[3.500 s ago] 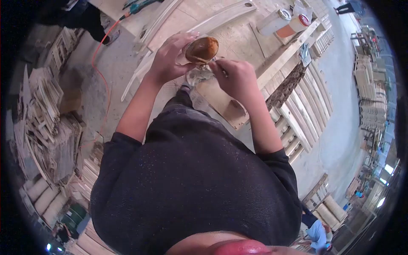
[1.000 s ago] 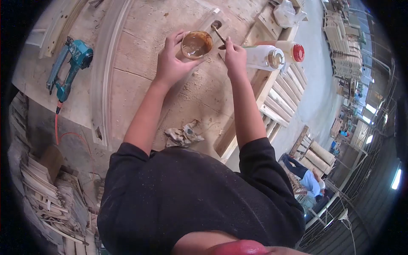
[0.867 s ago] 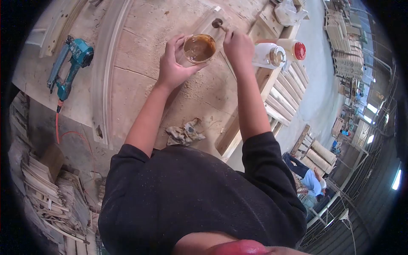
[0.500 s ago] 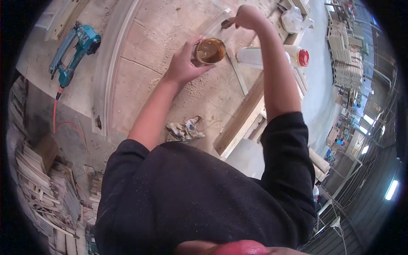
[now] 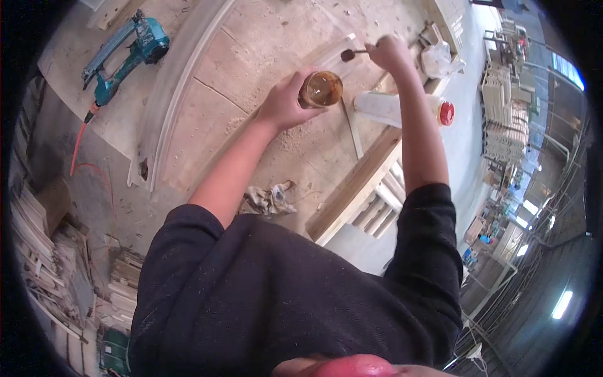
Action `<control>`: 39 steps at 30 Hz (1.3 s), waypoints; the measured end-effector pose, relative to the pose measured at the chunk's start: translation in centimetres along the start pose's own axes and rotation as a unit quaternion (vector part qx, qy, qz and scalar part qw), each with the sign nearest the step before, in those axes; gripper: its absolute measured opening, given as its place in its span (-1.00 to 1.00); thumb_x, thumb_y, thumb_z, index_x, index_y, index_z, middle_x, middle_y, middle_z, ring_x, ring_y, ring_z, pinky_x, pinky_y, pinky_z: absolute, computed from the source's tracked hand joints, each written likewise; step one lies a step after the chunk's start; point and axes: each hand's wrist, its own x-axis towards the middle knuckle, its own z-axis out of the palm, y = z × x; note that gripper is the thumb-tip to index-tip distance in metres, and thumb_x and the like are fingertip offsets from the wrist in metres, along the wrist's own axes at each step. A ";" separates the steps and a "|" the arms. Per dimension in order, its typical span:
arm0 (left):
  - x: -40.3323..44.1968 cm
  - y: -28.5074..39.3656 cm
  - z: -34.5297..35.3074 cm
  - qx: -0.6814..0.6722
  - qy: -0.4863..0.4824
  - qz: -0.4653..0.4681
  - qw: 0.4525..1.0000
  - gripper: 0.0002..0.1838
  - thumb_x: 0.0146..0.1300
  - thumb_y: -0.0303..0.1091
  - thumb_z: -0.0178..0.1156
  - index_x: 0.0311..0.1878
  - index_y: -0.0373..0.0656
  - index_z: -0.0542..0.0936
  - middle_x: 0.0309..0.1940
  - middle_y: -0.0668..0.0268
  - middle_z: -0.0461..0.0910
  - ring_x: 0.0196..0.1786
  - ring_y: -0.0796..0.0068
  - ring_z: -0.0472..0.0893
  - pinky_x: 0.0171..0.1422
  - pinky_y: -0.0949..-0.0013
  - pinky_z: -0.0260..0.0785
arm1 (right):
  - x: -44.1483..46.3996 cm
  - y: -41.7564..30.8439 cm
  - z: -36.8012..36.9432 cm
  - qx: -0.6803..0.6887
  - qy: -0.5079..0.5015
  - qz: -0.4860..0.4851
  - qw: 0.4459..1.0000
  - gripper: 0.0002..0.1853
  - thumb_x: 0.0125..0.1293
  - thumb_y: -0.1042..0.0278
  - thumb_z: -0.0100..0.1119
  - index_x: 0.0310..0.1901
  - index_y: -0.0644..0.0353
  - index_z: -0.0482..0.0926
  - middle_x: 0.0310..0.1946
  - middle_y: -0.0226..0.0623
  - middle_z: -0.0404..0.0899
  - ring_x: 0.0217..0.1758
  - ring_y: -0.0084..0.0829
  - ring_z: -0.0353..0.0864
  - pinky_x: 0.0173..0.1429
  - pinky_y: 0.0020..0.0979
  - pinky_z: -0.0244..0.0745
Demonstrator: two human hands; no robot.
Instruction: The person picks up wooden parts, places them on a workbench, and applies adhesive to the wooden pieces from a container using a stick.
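Observation:
My left hand [image 5: 282, 107] is wrapped round the side of a clear jar [image 5: 323, 90], tilted so its round mouth faces me. Brown liquid shows inside, and brown smears coat the rim. Up and to the right, my right hand [image 5: 391, 53] is closed on a thin-handled, brush-like tool [image 5: 348, 56]; its dark brown rounded head points left, apart from the jar. Under that head lies a pale wooden strip [image 5: 333, 52]. Below my right forearm, a white bottle with a red cap [image 5: 383, 108] lies on its side, partly hidden by the arm.
A teal nail gun [image 5: 129, 56] with an orange hose lies at upper left, beside a long curved moulding [image 5: 182, 81]. Sawdust and a crumpled stained rag [image 5: 270, 199] lie on the board. A timber beam [image 5: 358, 182] and a plastic bag [image 5: 438, 60] are at right.
My left hand and the jar have moved slightly right and down in view. My right hand has shifted right and down with the brush-like tool, whose handle now shows more. The whole view has turned slightly.

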 end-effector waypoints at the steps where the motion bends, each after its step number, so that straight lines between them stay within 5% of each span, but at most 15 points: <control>1: 0.0 -0.2 0.1 0.004 0.016 0.021 1.000 -0.12 -0.07 -0.17 0.63 0.31 -0.02 0.37 0.19 0.11 0.60 0.23 0.07 0.62 0.29 0.16 0.51 | 0.3 0.4 1.0 0.009 0.033 0.037 0.999 -0.54 0.27 -0.01 0.23 -0.16 0.32 0.73 -0.08 0.12 0.69 0.03 0.09 0.69 0.14 -0.09 0.58; 5: 0.1 0.1 -0.1 0.003 0.022 0.029 0.999 -0.14 -0.08 -0.19 0.60 0.31 0.03 0.36 0.11 0.10 0.62 0.15 0.01 0.64 0.22 0.12 0.54 | 0.6 -0.9 0.3 0.027 -0.059 -0.003 0.998 -0.57 0.26 0.09 0.25 -0.04 0.31 0.69 -0.02 0.09 0.69 0.11 0.02 0.68 0.21 -0.10 0.57; 8: 0.1 -0.1 0.0 0.000 0.029 0.040 0.999 -0.15 -0.07 -0.19 0.59 0.30 0.02 0.36 0.10 0.10 0.62 0.15 0.00 0.63 0.22 0.13 0.54 | -0.6 -1.2 0.0 0.041 0.004 0.092 0.995 -0.57 0.24 0.09 0.26 -0.06 0.32 0.70 0.00 0.09 0.68 0.11 0.04 0.67 0.22 -0.11 0.56; 10: 0.4 0.0 -0.3 0.000 0.026 0.034 0.999 -0.15 -0.07 -0.18 0.60 0.30 0.02 0.37 0.11 0.10 0.62 0.15 0.00 0.63 0.22 0.13 0.54 | -0.9 -2.5 -0.2 -0.038 -0.037 -0.039 0.998 -0.55 0.25 0.07 0.25 -0.08 0.35 0.69 -0.03 0.12 0.69 0.09 0.05 0.68 0.21 -0.12 0.57; 13: -0.4 0.1 0.2 0.005 0.021 0.031 0.999 -0.15 -0.08 -0.16 0.60 0.29 0.02 0.37 0.12 0.11 0.62 0.15 0.00 0.63 0.23 0.12 0.53 | 0.5 -0.2 0.6 0.061 0.042 0.066 0.995 -0.54 0.22 0.03 0.29 -0.14 0.36 0.72 -0.13 0.11 0.71 -0.02 0.05 0.72 0.11 -0.09 0.60; 16: 0.5 0.1 -0.3 0.014 0.033 0.034 0.999 -0.15 -0.08 -0.16 0.61 0.28 0.02 0.37 0.12 0.12 0.62 0.14 0.01 0.64 0.22 0.11 0.52 | -0.7 -2.7 0.1 -0.061 -0.020 -0.073 0.995 -0.53 0.23 -0.02 0.30 -0.18 0.34 0.73 -0.15 0.10 0.71 -0.05 0.03 0.72 0.08 -0.09 0.61; 17: 0.1 0.2 -0.1 0.013 0.027 0.028 0.999 -0.16 -0.09 -0.15 0.61 0.28 0.02 0.37 0.12 0.12 0.62 0.14 0.01 0.64 0.22 0.11 0.52 | 0.0 -2.3 -1.1 -0.011 -0.092 -0.060 0.994 -0.53 0.24 -0.02 0.30 -0.16 0.34 0.72 -0.12 0.12 0.71 -0.03 0.05 0.72 0.11 -0.10 0.60; 20: 0.1 0.0 0.1 0.006 0.031 0.043 0.999 -0.17 -0.08 -0.17 0.61 0.27 0.02 0.38 0.11 0.12 0.62 0.14 0.01 0.63 0.21 0.12 0.53 | 1.4 0.6 1.4 0.031 0.041 0.054 0.997 -0.60 0.21 0.05 0.34 -0.26 0.32 0.75 -0.19 0.14 0.71 -0.07 0.06 0.73 0.08 -0.13 0.61; 23: 0.2 0.1 0.0 0.008 0.028 0.028 0.999 -0.17 -0.09 -0.17 0.61 0.26 0.02 0.38 0.10 0.13 0.62 0.14 0.01 0.64 0.20 0.12 0.53 | 1.3 -0.6 0.5 -0.026 -0.059 -0.075 0.995 -0.60 0.25 0.03 0.29 -0.17 0.26 0.75 -0.13 0.06 0.72 -0.02 0.01 0.73 0.09 -0.11 0.60; 26: 0.1 -0.2 0.3 0.018 0.035 0.050 0.998 -0.17 -0.09 -0.19 0.61 0.26 0.03 0.38 0.10 0.11 0.62 0.13 0.01 0.64 0.19 0.11 0.54 | 1.4 1.1 1.8 0.073 0.060 0.050 0.994 -0.59 0.21 -0.03 0.30 -0.32 0.25 0.78 -0.25 0.05 0.73 -0.16 0.01 0.74 0.01 -0.13 0.62; 29: 0.2 -0.1 0.2 0.017 0.023 0.023 0.999 -0.17 -0.10 -0.19 0.62 0.26 0.01 0.39 0.09 0.09 0.62 0.12 0.01 0.65 0.18 0.11 0.54 | 0.4 -0.3 -0.5 0.001 -0.082 -0.108 0.991 -0.56 0.26 -0.08 0.26 -0.32 0.21 0.79 -0.23 0.03 0.74 -0.16 0.00 0.74 0.02 -0.14 0.62; 32: 0.1 0.6 0.2 0.043 0.021 0.014 0.999 -0.15 -0.08 -0.15 0.64 0.28 0.01 0.40 0.10 0.13 0.65 0.16 0.13 0.67 0.22 0.15 0.54 | -0.4 0.4 1.1 0.024 0.080 0.026 0.996 -0.53 0.27 -0.10 0.27 -0.18 0.23 0.76 -0.17 0.05 0.72 -0.09 0.05 0.73 0.03 -0.08 0.61; 35: 0.1 0.8 0.2 0.016 0.019 0.010 1.000 -0.14 -0.10 -0.16 0.65 0.28 0.01 0.40 0.09 0.12 0.65 0.16 0.14 0.67 0.22 0.15 0.54 | -1.5 -1.3 -0.5 -0.044 -0.021 -0.089 0.995 -0.57 0.29 0.02 0.23 -0.10 0.30 0.71 -0.11 0.04 0.72 -0.01 0.04 0.71 0.07 -0.04 0.61; 38: 0.0 0.5 0.6 0.024 0.019 -0.007 1.000 -0.14 -0.11 -0.15 0.65 0.28 0.00 0.40 0.08 0.13 0.66 0.16 0.14 0.67 0.22 0.16 0.54 | -0.9 0.8 1.5 0.010 0.091 -0.021 0.996 -0.65 0.29 0.09 0.23 -0.26 0.28 0.74 -0.30 0.06 0.72 -0.18 0.12 0.71 -0.01 -0.05 0.61; 39: 0.5 0.4 0.5 0.026 0.022 0.002 0.999 -0.14 -0.11 -0.15 0.66 0.27 -0.01 0.40 0.07 0.13 0.66 0.15 0.14 0.68 0.22 0.16 0.54 | -0.9 0.3 1.5 -0.022 0.071 -0.082 0.994 -0.63 0.30 0.08 0.23 -0.27 0.28 0.74 -0.29 0.05 0.72 -0.19 0.11 0.71 -0.02 -0.04 0.61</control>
